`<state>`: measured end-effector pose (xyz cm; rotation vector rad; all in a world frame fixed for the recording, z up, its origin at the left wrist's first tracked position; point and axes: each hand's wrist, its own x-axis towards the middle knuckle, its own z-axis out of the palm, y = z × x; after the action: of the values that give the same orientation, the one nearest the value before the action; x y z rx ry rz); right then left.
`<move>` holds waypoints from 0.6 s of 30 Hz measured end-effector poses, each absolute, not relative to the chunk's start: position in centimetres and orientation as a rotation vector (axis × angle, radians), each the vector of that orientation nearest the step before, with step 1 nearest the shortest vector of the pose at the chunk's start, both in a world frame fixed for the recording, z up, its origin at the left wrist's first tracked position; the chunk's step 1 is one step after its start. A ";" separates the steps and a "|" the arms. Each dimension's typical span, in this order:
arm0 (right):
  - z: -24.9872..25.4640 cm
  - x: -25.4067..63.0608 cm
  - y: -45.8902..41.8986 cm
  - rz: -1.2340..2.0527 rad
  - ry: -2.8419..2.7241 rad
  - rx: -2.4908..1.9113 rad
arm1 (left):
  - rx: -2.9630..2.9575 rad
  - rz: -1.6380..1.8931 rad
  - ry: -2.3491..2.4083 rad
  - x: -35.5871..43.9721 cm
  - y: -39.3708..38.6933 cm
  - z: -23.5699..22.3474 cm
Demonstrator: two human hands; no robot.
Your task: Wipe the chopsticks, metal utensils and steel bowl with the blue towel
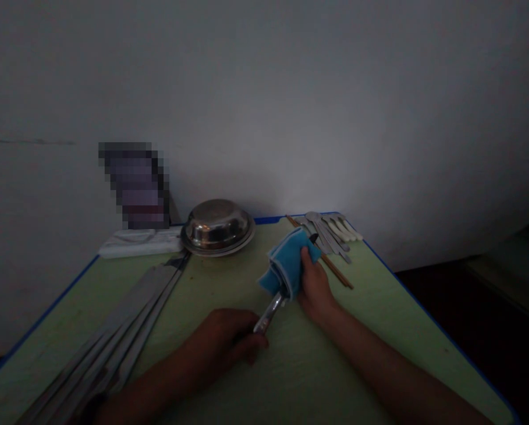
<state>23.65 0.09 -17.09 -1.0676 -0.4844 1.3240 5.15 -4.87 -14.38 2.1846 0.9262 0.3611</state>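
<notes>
My left hand [235, 336] is closed around the end of a shiny metal handle of a piece of cutlery [270, 313]. A folded blue cloth [289, 262] with a pale edge wraps the cutlery's middle, hiding most of it. Gripping that cloth is my right hand [315, 283], its thumb on top. A dark tip pokes out beyond the cloth at the upper right, and whether it is a knife or a spoon is hard to tell. The cutlery is tilted, held above the light green table [229, 289].
Wooden chopsticks [340, 276] and several metal spoons [320, 223], some utensils with white handles [350, 230], lie at the back right. An upturned metal bowl [218, 224] sits by the wall. Long grey metal utensils [127, 307] stretch along the left; a pixelated object [138, 186] stands behind.
</notes>
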 end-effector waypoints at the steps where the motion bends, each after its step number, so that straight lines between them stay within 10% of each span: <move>1: -17.2 23.4 -0.2 1.323 -0.524 -1.073 | 2.172 0.362 0.938 5.2 -4.9 -14.4; 18: -16.0 23.4 -0.8 1.677 -0.838 -0.821 | 1.972 0.531 1.089 4.9 -4.5 -14.5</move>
<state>23.41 -0.83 -16.00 -0.8208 -0.8383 1.6769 4.91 -4.47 -14.45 1.9722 1.0893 0.5312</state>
